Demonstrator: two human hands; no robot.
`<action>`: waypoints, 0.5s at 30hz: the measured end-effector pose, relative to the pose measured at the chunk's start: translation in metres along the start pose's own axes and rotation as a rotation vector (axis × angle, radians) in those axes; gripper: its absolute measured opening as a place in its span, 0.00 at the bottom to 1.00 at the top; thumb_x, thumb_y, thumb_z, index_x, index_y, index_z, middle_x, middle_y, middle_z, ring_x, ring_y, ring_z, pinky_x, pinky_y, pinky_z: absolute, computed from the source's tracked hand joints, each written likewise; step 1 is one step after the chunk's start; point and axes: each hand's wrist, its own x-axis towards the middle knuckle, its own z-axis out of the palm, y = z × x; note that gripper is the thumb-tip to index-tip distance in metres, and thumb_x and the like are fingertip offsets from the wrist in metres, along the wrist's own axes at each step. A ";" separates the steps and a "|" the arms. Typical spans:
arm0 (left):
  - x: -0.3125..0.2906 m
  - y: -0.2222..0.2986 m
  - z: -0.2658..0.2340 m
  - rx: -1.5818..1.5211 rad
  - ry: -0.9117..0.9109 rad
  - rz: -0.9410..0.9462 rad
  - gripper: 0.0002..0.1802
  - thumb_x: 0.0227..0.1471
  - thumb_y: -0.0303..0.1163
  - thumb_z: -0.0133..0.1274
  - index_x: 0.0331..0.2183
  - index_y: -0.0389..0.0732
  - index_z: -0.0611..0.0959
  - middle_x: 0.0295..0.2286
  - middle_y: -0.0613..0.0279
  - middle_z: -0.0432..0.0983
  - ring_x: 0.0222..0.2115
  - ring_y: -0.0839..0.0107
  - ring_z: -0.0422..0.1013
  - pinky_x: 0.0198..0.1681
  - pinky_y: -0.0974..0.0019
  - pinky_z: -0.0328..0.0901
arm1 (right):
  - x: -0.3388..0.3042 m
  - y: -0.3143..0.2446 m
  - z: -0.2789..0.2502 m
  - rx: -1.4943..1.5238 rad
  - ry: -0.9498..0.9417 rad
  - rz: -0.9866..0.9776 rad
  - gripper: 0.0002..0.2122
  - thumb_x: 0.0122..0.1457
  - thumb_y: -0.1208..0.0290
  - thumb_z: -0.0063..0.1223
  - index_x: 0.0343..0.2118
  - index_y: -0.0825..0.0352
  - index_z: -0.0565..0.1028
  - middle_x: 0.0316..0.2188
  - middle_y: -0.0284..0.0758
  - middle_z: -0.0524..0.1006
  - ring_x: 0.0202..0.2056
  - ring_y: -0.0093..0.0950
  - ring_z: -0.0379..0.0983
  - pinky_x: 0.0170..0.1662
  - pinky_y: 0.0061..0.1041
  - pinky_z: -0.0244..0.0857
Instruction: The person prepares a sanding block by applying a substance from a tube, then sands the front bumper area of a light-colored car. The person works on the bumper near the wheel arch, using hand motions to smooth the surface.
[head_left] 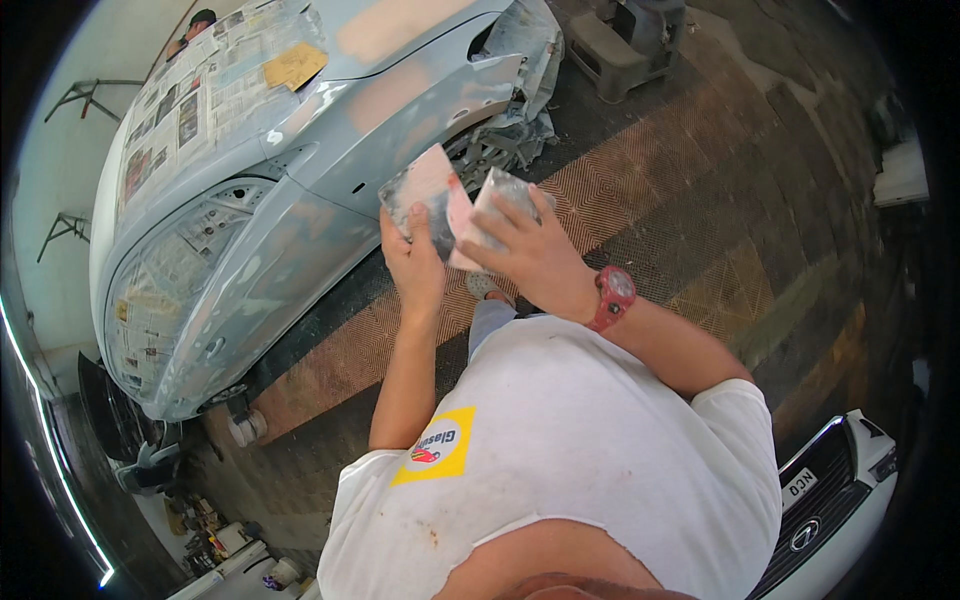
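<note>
My left hand grips a flat grey board smeared with pink paste, probably body filler, with the thumb lying across its face. In my right hand is a pale grey, flat-sided piece, fingers spread over its near side; its exact kind is not clear. The two pieces are held close together in front of me, their lower edges meeting or nearly so near a pink strip. Just beyond stands a car body in grey primer, with peach-coloured patches on its panels.
Newspaper masks the car's glass, with a tan piece of paper or card on top. A grey plastic stool stands far right. Another car's front is at lower right. Patterned tiles cover the floor. A person is beyond the car.
</note>
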 end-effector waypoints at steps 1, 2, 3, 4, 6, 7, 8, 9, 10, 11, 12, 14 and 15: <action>0.001 -0.005 -0.004 -0.077 0.055 -0.004 0.22 0.71 0.37 0.51 0.58 0.34 0.74 0.48 0.58 0.78 0.47 0.72 0.73 0.54 0.66 0.66 | -0.003 -0.001 0.002 0.021 -0.063 -0.033 0.22 0.55 0.78 0.55 0.53 0.51 0.79 0.61 0.35 0.72 0.67 0.41 0.62 0.69 0.64 0.47; 0.002 -0.010 -0.007 -0.154 0.109 -0.007 0.21 0.71 0.37 0.51 0.58 0.34 0.74 0.48 0.57 0.78 0.47 0.71 0.73 0.54 0.66 0.67 | -0.005 0.002 0.000 0.022 -0.083 -0.020 0.23 0.55 0.78 0.55 0.54 0.51 0.79 0.62 0.35 0.71 0.67 0.42 0.62 0.69 0.65 0.46; 0.001 -0.016 -0.013 -0.226 0.139 -0.050 0.21 0.70 0.37 0.51 0.58 0.35 0.74 0.48 0.57 0.78 0.47 0.71 0.74 0.53 0.66 0.67 | -0.004 0.001 -0.009 0.028 -0.110 -0.011 0.23 0.56 0.78 0.54 0.54 0.50 0.79 0.62 0.36 0.71 0.67 0.42 0.62 0.69 0.66 0.45; 0.006 -0.021 -0.017 -0.302 0.162 -0.083 0.21 0.70 0.37 0.51 0.57 0.35 0.74 0.48 0.57 0.78 0.47 0.71 0.74 0.53 0.66 0.68 | 0.002 0.001 -0.018 0.026 -0.129 -0.002 0.23 0.56 0.78 0.54 0.55 0.50 0.78 0.63 0.36 0.70 0.68 0.42 0.61 0.70 0.66 0.44; 0.012 -0.024 -0.022 -0.383 0.126 -0.157 0.20 0.70 0.36 0.51 0.57 0.35 0.74 0.48 0.57 0.78 0.47 0.70 0.75 0.53 0.65 0.69 | 0.009 -0.013 -0.030 0.134 -0.011 -0.167 0.24 0.57 0.78 0.55 0.57 0.53 0.76 0.65 0.41 0.67 0.69 0.48 0.58 0.70 0.65 0.45; 0.014 -0.023 -0.023 -0.388 0.068 -0.198 0.20 0.70 0.36 0.52 0.57 0.36 0.74 0.49 0.57 0.78 0.47 0.70 0.75 0.53 0.65 0.69 | 0.012 -0.018 -0.032 0.191 0.046 -0.250 0.24 0.57 0.78 0.55 0.58 0.54 0.75 0.66 0.43 0.65 0.70 0.50 0.57 0.70 0.65 0.46; 0.015 -0.022 -0.024 -0.392 0.008 -0.239 0.20 0.70 0.35 0.52 0.58 0.36 0.74 0.49 0.57 0.78 0.47 0.70 0.75 0.53 0.64 0.70 | 0.015 -0.018 -0.026 0.276 0.044 -0.195 0.26 0.56 0.80 0.54 0.59 0.54 0.75 0.66 0.44 0.64 0.70 0.51 0.57 0.70 0.61 0.50; 0.016 -0.006 -0.016 -0.405 -0.005 -0.338 0.20 0.69 0.33 0.52 0.58 0.37 0.74 0.50 0.57 0.78 0.49 0.69 0.75 0.55 0.62 0.70 | 0.016 -0.012 -0.014 0.354 0.043 -0.133 0.27 0.55 0.82 0.54 0.59 0.53 0.74 0.66 0.46 0.63 0.70 0.52 0.57 0.70 0.57 0.53; 0.014 0.007 -0.007 -0.442 -0.023 -0.319 0.20 0.69 0.33 0.52 0.58 0.37 0.74 0.50 0.57 0.78 0.49 0.69 0.75 0.55 0.62 0.70 | 0.017 -0.006 0.002 0.432 0.043 -0.070 0.28 0.55 0.85 0.53 0.59 0.53 0.73 0.66 0.47 0.63 0.70 0.53 0.57 0.70 0.53 0.57; 0.009 0.019 0.001 -0.478 -0.031 -0.298 0.20 0.69 0.33 0.52 0.59 0.37 0.74 0.51 0.57 0.78 0.50 0.68 0.75 0.56 0.62 0.70 | 0.013 0.020 0.026 0.307 0.101 -0.040 0.32 0.55 0.88 0.51 0.63 0.55 0.69 0.67 0.52 0.59 0.68 0.57 0.58 0.66 0.46 0.64; 0.009 0.023 0.005 -0.519 -0.047 -0.279 0.20 0.69 0.32 0.52 0.59 0.37 0.74 0.51 0.57 0.78 0.50 0.68 0.74 0.56 0.62 0.70 | 0.019 0.040 0.023 0.161 0.029 0.036 0.32 0.55 0.87 0.50 0.64 0.56 0.67 0.67 0.51 0.61 0.68 0.56 0.58 0.66 0.48 0.63; 0.008 0.014 0.000 -0.493 -0.024 -0.290 0.21 0.69 0.32 0.52 0.59 0.37 0.74 0.52 0.57 0.77 0.51 0.67 0.74 0.57 0.61 0.69 | 0.028 0.057 0.008 -0.030 -0.056 0.094 0.32 0.56 0.86 0.49 0.65 0.57 0.65 0.66 0.49 0.62 0.68 0.56 0.59 0.67 0.50 0.60; 0.011 0.010 -0.001 -0.474 -0.017 -0.283 0.21 0.69 0.32 0.52 0.59 0.36 0.74 0.52 0.57 0.77 0.51 0.67 0.74 0.57 0.61 0.69 | 0.035 0.061 -0.002 -0.076 -0.059 0.086 0.32 0.56 0.86 0.49 0.65 0.58 0.65 0.66 0.47 0.63 0.68 0.56 0.59 0.67 0.50 0.59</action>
